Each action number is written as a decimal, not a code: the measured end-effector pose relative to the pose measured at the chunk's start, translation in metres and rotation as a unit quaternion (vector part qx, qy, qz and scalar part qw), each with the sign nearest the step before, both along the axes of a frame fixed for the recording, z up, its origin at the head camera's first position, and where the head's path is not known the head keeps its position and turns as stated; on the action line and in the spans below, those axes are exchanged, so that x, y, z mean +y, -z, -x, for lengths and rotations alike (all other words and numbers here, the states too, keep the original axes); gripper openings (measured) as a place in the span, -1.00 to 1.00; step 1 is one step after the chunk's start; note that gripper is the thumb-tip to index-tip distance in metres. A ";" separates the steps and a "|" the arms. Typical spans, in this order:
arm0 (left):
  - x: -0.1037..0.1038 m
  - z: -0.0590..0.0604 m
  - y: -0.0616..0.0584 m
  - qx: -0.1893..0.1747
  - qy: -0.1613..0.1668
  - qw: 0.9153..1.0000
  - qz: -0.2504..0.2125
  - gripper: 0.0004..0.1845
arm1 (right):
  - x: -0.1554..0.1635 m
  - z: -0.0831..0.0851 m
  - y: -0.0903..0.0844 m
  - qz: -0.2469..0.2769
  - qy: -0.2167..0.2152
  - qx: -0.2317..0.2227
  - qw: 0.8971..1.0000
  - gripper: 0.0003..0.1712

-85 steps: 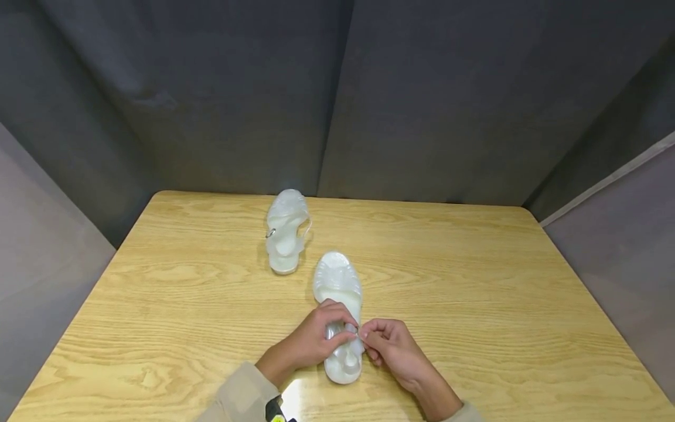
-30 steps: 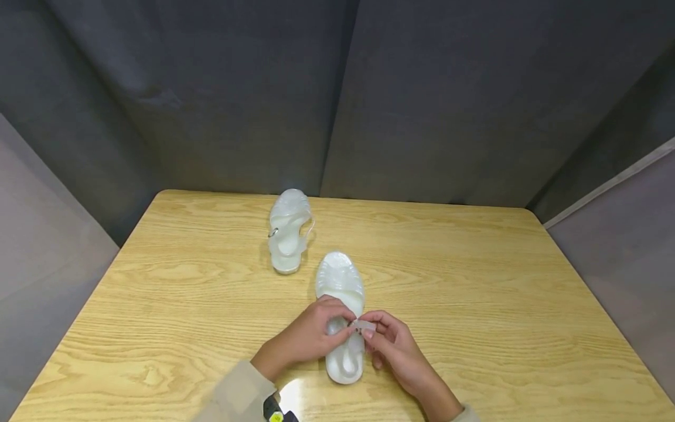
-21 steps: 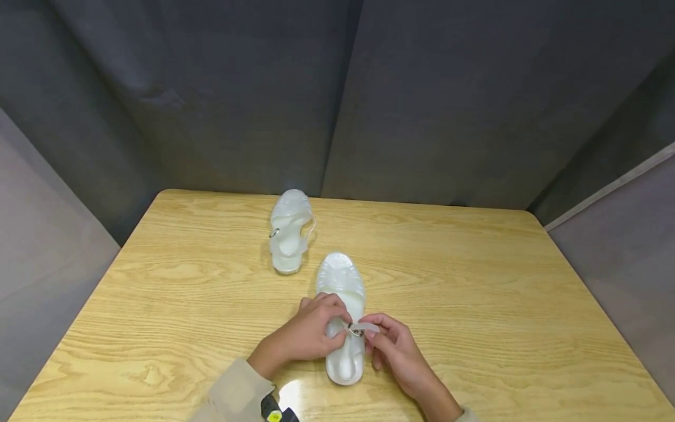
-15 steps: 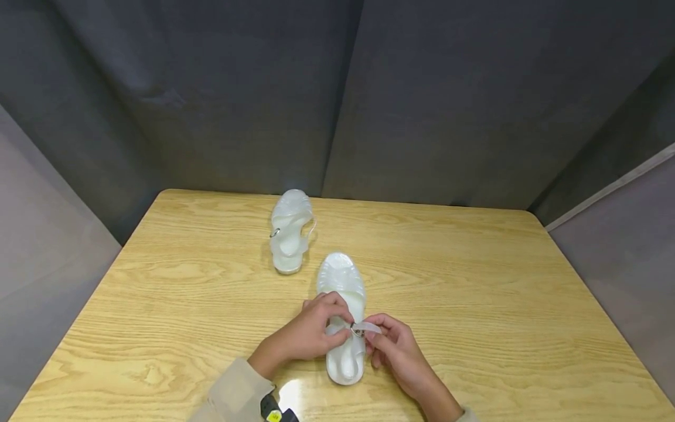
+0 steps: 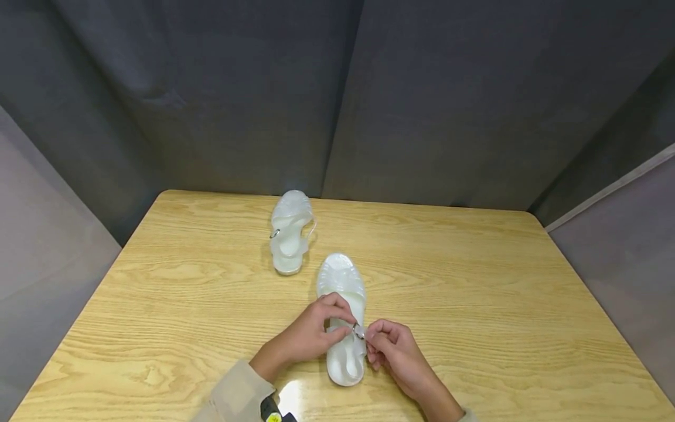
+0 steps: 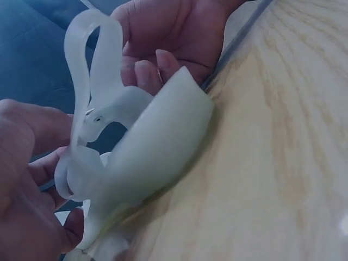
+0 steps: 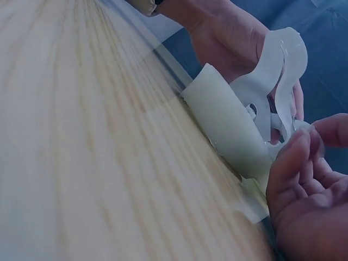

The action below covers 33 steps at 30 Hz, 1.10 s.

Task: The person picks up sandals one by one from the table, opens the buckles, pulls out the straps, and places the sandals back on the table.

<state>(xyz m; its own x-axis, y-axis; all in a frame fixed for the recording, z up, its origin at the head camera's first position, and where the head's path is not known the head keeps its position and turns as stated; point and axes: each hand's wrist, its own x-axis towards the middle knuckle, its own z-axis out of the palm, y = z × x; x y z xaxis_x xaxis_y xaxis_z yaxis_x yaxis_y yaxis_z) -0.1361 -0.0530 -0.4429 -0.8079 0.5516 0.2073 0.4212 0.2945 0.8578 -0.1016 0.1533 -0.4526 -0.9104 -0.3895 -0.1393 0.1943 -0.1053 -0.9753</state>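
A translucent white jelly sandal (image 5: 340, 275) lies toe-away on the table, both hands at its ankle strap. My left hand (image 5: 311, 334) reaches over it from the left, thumb and forefinger pinching the strap right beside a small metal buckle (image 5: 360, 332). From the right, my right hand (image 5: 396, 350) pinches the strap's end between thumb and forefinger, which mostly hide it. In the left wrist view the heel strap (image 6: 79, 60) loops up above the sole's heel (image 6: 168, 133). The right wrist view shows the right fingertips (image 7: 299, 147) closed together at the strap.
A matching sandal (image 5: 292, 205) stands farther back and to the left, its metal buckle on the left side and a thin strap on the right. The wood-grain table (image 5: 464, 281) ends at dark curtains (image 5: 237, 99), with pale panels at both sides.
The strap's free end, which stuck out over the right fingers, is now drawn down into the right hand's pinch. The right hand has dipped slightly; the left stays at the buckle.
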 end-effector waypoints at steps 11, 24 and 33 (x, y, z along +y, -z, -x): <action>0.002 0.002 0.011 -0.072 0.006 0.994 -0.085 -0.84 | -0.003 -0.001 0.001 -0.018 0.016 -0.016 1.000 -0.90; 0.006 0.001 0.014 -0.071 -0.002 0.993 -0.096 -0.84 | -0.009 -0.001 -0.001 -0.034 0.040 -0.032 0.998 -0.90; 0.007 0.001 0.016 -0.061 -0.007 0.994 -0.094 -0.84 | 0.000 0.002 -0.003 -0.013 -0.009 -0.034 0.999 -0.86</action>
<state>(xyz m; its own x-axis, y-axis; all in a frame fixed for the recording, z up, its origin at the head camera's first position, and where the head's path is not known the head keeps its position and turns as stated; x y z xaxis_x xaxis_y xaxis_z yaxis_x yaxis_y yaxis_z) -0.1371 -0.0464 -0.4587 -0.8408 0.5007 0.2058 0.3082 0.1302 0.9424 -0.1039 0.1532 -0.4500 -0.8912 -0.4018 -0.2104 0.2610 -0.0751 -0.9624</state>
